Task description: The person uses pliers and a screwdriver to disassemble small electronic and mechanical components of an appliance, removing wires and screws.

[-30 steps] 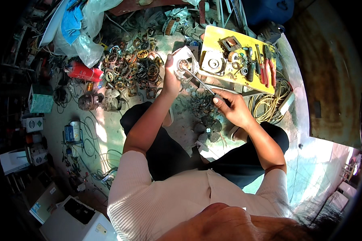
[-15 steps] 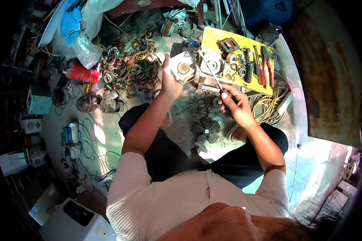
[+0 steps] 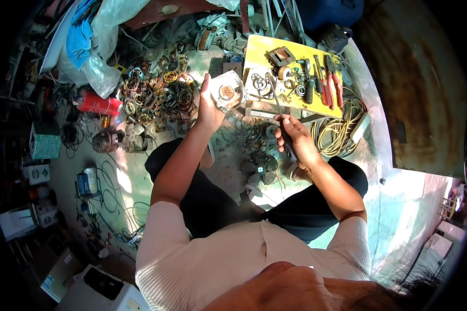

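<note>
My left hand [image 3: 210,110] grips a square, pale metal motor cover [image 3: 235,96] by its left edge, with a round brown centre facing up. In my right hand [image 3: 301,141] is a screwdriver [image 3: 275,97], its dark handle under my fingers and its long shaft pointing away from me. The screwdriver's tip is apart from the cover, over the near left part of a low yellow board [image 3: 254,47]. A second pale metal cover [image 3: 257,82] lies there, close to the tip.
On the board rest red-handled pliers [image 3: 328,88], a black-handled tool [image 3: 309,89] and a square metal core [image 3: 281,56]. Left of it spreads a heap of copper-wound parts [image 3: 163,88]. Coiled cable [image 3: 342,132] lies at right, and a small fan-like rotor [image 3: 260,168] between my feet.
The screwdriver has come away from the cover's right edge and now stands more upright, its handle lower in my right hand. My left hand still holds the cover.
</note>
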`<action>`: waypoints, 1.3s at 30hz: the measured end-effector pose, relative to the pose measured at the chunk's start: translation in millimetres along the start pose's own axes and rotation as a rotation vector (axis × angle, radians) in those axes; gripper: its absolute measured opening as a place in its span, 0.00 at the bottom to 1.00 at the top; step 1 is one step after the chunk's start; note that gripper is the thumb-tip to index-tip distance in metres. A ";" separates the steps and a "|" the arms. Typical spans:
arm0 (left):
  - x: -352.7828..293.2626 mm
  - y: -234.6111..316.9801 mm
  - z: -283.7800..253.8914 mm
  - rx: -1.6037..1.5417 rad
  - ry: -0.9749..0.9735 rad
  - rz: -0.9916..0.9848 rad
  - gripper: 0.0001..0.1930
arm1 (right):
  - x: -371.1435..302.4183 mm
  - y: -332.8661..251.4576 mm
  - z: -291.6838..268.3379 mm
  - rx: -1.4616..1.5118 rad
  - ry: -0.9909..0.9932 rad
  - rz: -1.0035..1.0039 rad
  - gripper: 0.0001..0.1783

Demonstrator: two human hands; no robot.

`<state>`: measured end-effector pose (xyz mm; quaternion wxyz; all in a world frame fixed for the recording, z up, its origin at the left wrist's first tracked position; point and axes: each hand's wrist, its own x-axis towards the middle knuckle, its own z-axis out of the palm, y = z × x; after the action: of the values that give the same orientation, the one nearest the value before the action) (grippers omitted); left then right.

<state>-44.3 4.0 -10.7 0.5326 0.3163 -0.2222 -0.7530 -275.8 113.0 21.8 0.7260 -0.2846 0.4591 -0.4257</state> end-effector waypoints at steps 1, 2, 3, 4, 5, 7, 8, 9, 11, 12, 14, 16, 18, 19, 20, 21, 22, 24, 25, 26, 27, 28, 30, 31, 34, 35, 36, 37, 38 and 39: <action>1.0 0.0 -1.2 -0.003 -0.012 0.004 0.37 | 0.4 0.5 -0.4 0.007 -0.019 0.024 0.15; 1.2 -0.6 -2.3 -0.009 -0.023 0.006 0.37 | 0.3 2.4 -1.1 -0.018 -0.022 0.021 0.15; 1.3 -0.9 -3.6 -0.014 -0.034 0.008 0.37 | 0.0 3.9 -1.6 -0.016 -0.014 0.044 0.15; 0.2 -0.6 -5.5 -0.018 -0.051 -0.021 0.37 | -0.4 5.2 -1.9 -0.014 -0.006 0.067 0.15; -2.5 1.1 -6.4 -0.022 -0.067 -0.048 0.36 | -0.6 5.9 -1.8 -0.013 0.000 0.091 0.16; -3.9 2.7 -4.8 -0.053 -0.123 -0.104 0.36 | -3.0 8.2 1.7 -0.045 -0.006 0.079 0.16; -4.4 3.6 -0.7 -0.081 -0.162 -0.134 0.36 | -3.9 9.1 3.2 -0.061 -0.008 0.073 0.17; -4.5 3.8 1.5 -0.110 -0.202 -0.164 0.36 | -4.1 9.1 3.7 -0.077 -0.018 0.069 0.17; -4.6 1.9 0.2 -0.024 -0.226 -0.195 0.37 | -4.8 9.0 4.1 -0.109 -0.036 0.063 0.17; -4.6 0.2 -1.7 0.018 -0.238 -0.210 0.37 | -5.1 9.1 4.1 -0.113 -0.041 0.059 0.17; -0.5 -2.2 -5.9 -0.062 -0.380 -0.273 0.37 | -5.4 9.2 4.7 -0.121 -0.050 0.052 0.17; 1.7 -7.0 -7.8 -0.025 -0.341 -0.292 0.37 | -8.7 6.6 8.7 -0.144 -0.039 0.053 0.18; 8.4 -4.3 -7.4 -0.174 -0.512 -0.378 0.36 | -10.6 5.6 9.2 -0.172 -0.046 0.056 0.18; 9.7 -5.9 -6.3 -0.148 -0.396 -0.367 0.36 | -10.6 6.2 8.4 -0.188 -0.061 0.059 0.18; 7.6 -2.0 9.6 -0.122 -0.281 -0.357 0.36 | -10.6 6.7 6.9 -0.202 -0.073 0.062 0.18; 6.7 -0.3 18.6 -0.096 -0.167 -0.347 0.36 | -11.5 7.6 4.7 -0.201 -0.081 0.059 0.17; 10.6 -2.0 17.4 -0.027 -0.143 -0.309 0.37 | -12.9 8.7 1.7 -0.199 -0.090 0.055 0.17; 11.5 2.3 24.1 -0.057 -0.137 -0.277 0.37 | -14.8 3.4 2.3 -0.229 -0.084 0.014 0.17; 12.2 3.9 26.5 -0.073 -0.134 -0.261 0.37 | -16.8 -2.0 2.2 -0.257 -0.065 -0.022 0.17; 13.7 5.1 22.0 -0.084 -0.197 -0.234 0.37 | -18.9 -8.5 4.3 -0.285 -0.050 -0.058 0.18; 15.3 4.5 14.2 -0.048 -0.211 -0.184 0.36 | -21.1 -14.6 5.2 -0.352 -0.066 -0.064 0.18; 16.8 3.3 5.2 -0.012 -0.224 -0.135 0.36 | -23.4 -20.6 5.0 -0.419 -0.081 -0.071 0.19; 15.0 -1.1 6.2 0.103 -0.201 0.023 0.32 | -25.4 -25.8 -1.4 -0.536 -0.118 -0.043 0.21; 16.3 -3.5 2.4 0.163 -0.207 0.078 0.31 | -24.5 -25.7 -3.5 -0.515 -0.147 -0.017 0.21; 12.5 -9.3 -1.7 0.289 -0.237 0.188 0.27 | -23.2 -21.7 -6.5 -0.403 -0.214 0.073 0.22; 12.8 -9.6 -3.7 0.365 -0.245 0.254 0.26 | -22.6 -21.6 -5.4 -0.364 -0.234 0.104 0.22; 14.1 -10.6 -7.4 0.440 -0.253 0.320 0.26 | -21.6 -21.9 -4.2 -0.324 -0.253 0.135 0.22; 15.3 -11.2 -10.6 0.515 -0.262 0.386 0.26 | -20.9 -22.4 -3.0 -0.285 -0.272 0.166 0.22; 16.6 -12.0 -12.5 0.550 -0.261 0.411 0.26 | -20.7 -23.7 -1.9 -0.251 -0.269 0.189 0.22; 18.0 -12.6 -14.5 0.585 -0.261 0.437 0.26 | -20.8 -25.5 -0.5 -0.217 -0.267 0.212 0.21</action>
<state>-46.5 -8.8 -33.6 0.5350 0.3017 -0.5556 -0.5604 -289.9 119.2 50.9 0.7862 -0.3652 0.4292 -0.2536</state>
